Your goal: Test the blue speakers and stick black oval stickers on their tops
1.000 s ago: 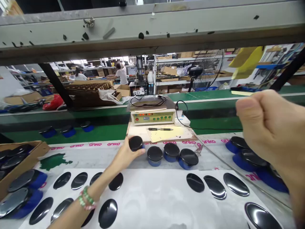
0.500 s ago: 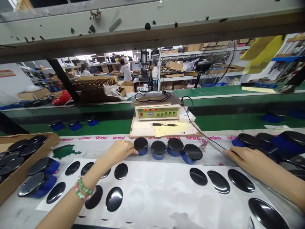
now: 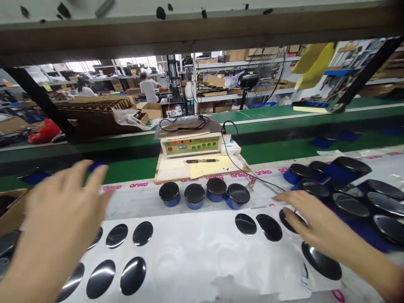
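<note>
Black discs (image 3: 133, 275) lie in two groups on a white sheet (image 3: 186, 256), with four blue-sided tubs (image 3: 195, 194) just beyond it on the worktop (image 3: 135, 200). The blurred left hand (image 3: 65, 214) has fingers spread, apparently empty; the right hand (image 3: 318, 227) reaches over the right-hand discs, its grip uncertain because the fingertips are hidden. Handling discs by their rims should spare the gloss. The cable (image 3: 267, 182) from the control box (image 3: 192, 145) could snag; crowded tubs (image 3: 350, 204) hem in the right forearm.
</note>
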Tool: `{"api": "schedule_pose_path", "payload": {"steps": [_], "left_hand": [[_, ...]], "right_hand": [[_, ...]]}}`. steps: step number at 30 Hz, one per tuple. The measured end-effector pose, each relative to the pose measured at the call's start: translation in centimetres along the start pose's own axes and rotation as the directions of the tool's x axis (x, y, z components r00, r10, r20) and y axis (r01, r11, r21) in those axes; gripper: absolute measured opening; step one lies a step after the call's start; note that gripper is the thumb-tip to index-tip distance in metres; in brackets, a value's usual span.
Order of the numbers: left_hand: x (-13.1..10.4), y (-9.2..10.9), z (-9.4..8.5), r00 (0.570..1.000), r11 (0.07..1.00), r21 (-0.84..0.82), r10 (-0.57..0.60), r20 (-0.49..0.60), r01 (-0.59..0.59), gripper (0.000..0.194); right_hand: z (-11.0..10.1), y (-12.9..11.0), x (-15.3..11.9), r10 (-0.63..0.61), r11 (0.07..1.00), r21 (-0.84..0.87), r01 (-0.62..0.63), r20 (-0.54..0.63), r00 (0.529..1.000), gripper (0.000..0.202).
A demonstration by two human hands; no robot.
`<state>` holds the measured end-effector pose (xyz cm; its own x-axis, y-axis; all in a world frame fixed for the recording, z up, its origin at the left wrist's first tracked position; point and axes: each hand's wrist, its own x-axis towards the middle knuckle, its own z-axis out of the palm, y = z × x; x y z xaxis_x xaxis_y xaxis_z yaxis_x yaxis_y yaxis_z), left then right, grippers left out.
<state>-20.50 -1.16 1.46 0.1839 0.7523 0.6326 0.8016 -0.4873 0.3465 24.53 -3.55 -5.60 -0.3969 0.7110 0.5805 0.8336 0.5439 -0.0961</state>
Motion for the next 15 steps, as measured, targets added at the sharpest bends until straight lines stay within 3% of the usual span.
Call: {"api": "schedule_pose_path", "payload": {"steps": [1, 2, 3, 4, 6, 7, 10, 15], "left_hand": [[-0.5, 1.7, 1.8, 0.988, 0.991, 0.078, 0.098, 0.122, -0.108, 0.044], [-1.1, 3.5, 3.8, 0.945, 0.957, 0.062, 0.266, 0.19, -0.282, 0.038], [-1.7, 5.1, 5.9, 0.858, 0.936, -0.029, 0.333, 0.392, -0.35, 0.041], [-2.2, 6.4, 7.9, 0.724, 0.899, -0.145, 0.421, 0.547, -0.413, 0.048], [-3.2, 8.0, 11.3, 0.544, 0.847, -0.308, 0.518, 0.661, -0.433, 0.07], [-3.6, 8.2, 12.5, 0.492, 0.837, -0.357, 0.536, 0.686, -0.414, 0.077], [-4.3, 7.5, 14.1, 0.445, 0.843, -0.419, 0.535, 0.718, -0.337, 0.075], [-4.5, 6.5, 13.9, 0.458, 0.832, -0.451, 0.555, 0.695, -0.323, 0.071]], "right_hand": [[0.2, -1.3, 0.3, -0.026, 0.999, 0.039, 0.023, 0.077, 0.997, 0.032], [0.7, -2.5, 0.5, -0.084, 0.991, 0.118, 0.065, 0.165, 0.983, 0.041], [1.4, -3.5, 0.9, -0.155, 0.979, 0.165, 0.118, 0.236, 0.959, 0.044], [2.2, -4.3, 1.2, -0.228, 0.965, 0.194, 0.175, 0.298, 0.927, 0.043], [4.0, -5.0, 1.9, -0.353, 0.932, 0.222, 0.287, 0.379, 0.855, 0.036], [4.8, -5.0, 2.2, -0.398, 0.916, 0.229, 0.331, 0.407, 0.822, 0.031], [5.9, -4.2, 2.9, -0.49, 0.872, 0.244, 0.425, 0.46, 0.741, 0.02], [5.2, -3.8, 3.7, -0.578, 0.812, 0.251, 0.527, 0.475, 0.664, 0.02]]}}
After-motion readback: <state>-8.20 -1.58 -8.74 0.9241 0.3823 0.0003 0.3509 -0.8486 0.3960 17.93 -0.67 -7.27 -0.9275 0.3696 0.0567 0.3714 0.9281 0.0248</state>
